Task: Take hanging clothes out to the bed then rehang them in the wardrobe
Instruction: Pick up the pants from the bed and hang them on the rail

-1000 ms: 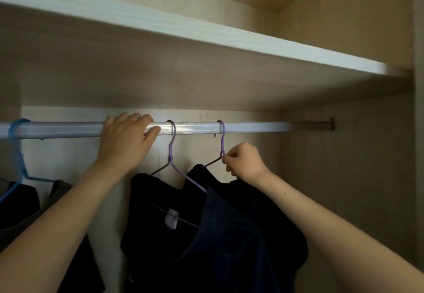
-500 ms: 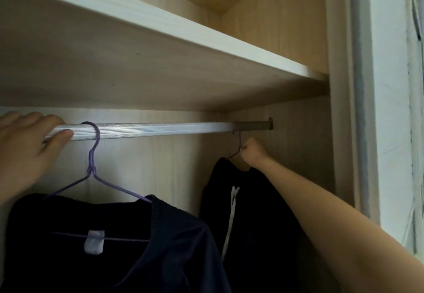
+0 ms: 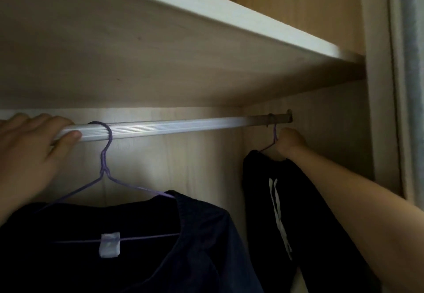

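A silver rail (image 3: 174, 126) runs across the wardrobe under a shelf. My left hand (image 3: 29, 150) grips the rail at the far left, fingers over the top and thumb beneath. Just right of it a purple wire hanger (image 3: 104, 168) hangs with a dark navy garment (image 3: 183, 246) that has a white label. At the rail's right end a second purple hanger (image 3: 274, 135) carries a black garment (image 3: 263, 201) with white drawstrings. My right hand (image 3: 290, 143) is closed on that hanger just below its hook, close to the side wall.
A pale wooden shelf (image 3: 206, 12) spans the wardrobe above the rail. The wardrobe's right side panel (image 3: 332, 143) stands right behind my right hand. A white frame edge (image 3: 378, 86) rises at the far right. The rail between the two hangers is bare.
My right hand has slid the black garment's hanger along the rail from the middle to the far right end. The view has swung to the right. My left hand has stayed on the rail.
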`<state>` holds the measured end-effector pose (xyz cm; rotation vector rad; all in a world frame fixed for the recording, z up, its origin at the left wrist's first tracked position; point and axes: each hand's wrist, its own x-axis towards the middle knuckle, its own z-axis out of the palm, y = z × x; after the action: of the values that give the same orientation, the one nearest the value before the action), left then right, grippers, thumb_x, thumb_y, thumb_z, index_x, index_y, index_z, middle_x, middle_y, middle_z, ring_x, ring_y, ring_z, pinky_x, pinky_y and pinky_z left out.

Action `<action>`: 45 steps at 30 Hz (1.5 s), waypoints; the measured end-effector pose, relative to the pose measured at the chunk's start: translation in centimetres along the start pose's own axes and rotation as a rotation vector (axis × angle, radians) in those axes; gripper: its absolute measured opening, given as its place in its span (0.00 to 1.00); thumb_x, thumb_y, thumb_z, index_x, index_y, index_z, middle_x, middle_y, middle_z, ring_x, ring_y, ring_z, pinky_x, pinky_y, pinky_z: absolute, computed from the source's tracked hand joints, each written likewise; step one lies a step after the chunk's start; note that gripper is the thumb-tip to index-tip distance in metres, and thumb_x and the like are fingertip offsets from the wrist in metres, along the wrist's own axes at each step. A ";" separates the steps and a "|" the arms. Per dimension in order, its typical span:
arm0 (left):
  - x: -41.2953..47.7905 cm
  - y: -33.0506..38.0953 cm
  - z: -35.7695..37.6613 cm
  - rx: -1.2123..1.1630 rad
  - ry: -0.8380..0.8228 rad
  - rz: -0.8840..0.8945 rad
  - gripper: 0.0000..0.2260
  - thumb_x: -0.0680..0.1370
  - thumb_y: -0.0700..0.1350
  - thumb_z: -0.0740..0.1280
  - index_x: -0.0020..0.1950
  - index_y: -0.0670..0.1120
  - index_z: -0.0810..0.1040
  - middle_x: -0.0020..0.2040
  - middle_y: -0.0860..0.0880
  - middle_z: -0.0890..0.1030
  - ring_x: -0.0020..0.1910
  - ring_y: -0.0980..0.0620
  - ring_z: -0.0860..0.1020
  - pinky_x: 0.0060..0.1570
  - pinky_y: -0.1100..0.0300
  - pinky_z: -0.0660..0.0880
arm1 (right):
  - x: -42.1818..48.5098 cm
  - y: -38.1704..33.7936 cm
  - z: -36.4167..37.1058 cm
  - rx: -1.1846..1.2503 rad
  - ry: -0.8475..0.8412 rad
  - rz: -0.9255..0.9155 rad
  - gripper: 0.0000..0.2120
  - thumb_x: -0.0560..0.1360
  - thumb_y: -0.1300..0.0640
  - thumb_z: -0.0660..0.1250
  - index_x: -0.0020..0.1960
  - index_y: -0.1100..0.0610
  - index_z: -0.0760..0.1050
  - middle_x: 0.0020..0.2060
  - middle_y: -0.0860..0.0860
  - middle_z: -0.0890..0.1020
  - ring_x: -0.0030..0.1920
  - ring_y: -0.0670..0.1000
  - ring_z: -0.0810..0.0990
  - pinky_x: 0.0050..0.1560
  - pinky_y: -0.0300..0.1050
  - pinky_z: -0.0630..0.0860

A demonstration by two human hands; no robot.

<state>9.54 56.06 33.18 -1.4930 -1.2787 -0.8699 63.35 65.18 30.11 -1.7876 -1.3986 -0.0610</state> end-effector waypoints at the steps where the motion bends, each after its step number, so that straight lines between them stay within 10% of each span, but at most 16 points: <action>1: -0.8 2.1 -2.4 0.005 0.019 -0.004 0.14 0.78 0.61 0.55 0.54 0.55 0.74 0.43 0.53 0.76 0.43 0.47 0.75 0.47 0.52 0.70 | -0.4 -1.3 -0.2 -0.013 0.050 -0.021 0.10 0.79 0.57 0.59 0.51 0.62 0.77 0.53 0.60 0.81 0.54 0.60 0.79 0.49 0.47 0.75; 8: -1.8 7.0 -7.4 0.099 0.052 -0.040 0.14 0.78 0.55 0.58 0.49 0.49 0.78 0.48 0.46 0.83 0.50 0.41 0.77 0.49 0.50 0.60 | -13.0 -15.1 -0.7 0.504 -0.117 -0.577 0.12 0.76 0.52 0.66 0.42 0.60 0.80 0.40 0.57 0.85 0.40 0.54 0.79 0.41 0.45 0.72; 15: -1.8 6.9 -7.8 0.063 0.026 -0.048 0.14 0.79 0.55 0.58 0.51 0.49 0.78 0.49 0.48 0.82 0.51 0.42 0.77 0.50 0.51 0.60 | -22.0 -20.5 2.7 0.428 -0.446 -0.883 0.13 0.78 0.52 0.64 0.40 0.58 0.81 0.33 0.51 0.81 0.35 0.50 0.79 0.43 0.47 0.79; 19: -1.9 6.9 -7.6 0.071 0.008 -0.040 0.14 0.78 0.55 0.57 0.49 0.49 0.78 0.48 0.49 0.82 0.49 0.42 0.76 0.49 0.51 0.60 | -22.2 -19.9 4.2 0.543 -0.484 -0.839 0.08 0.76 0.58 0.68 0.45 0.61 0.84 0.30 0.50 0.81 0.24 0.42 0.74 0.28 0.29 0.70; 45: -1.5 3.3 -4.1 -0.054 -0.009 -0.024 0.19 0.79 0.62 0.49 0.51 0.53 0.73 0.40 0.51 0.75 0.40 0.42 0.73 0.48 0.46 0.69 | -7.0 -2.6 3.2 0.420 -0.135 -0.197 0.16 0.77 0.61 0.68 0.30 0.63 0.76 0.26 0.56 0.75 0.27 0.50 0.74 0.30 0.34 0.70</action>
<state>12.69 51.74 32.27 -1.5280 -1.2910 -0.9212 57.21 61.81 26.03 -1.3256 -1.5484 0.2378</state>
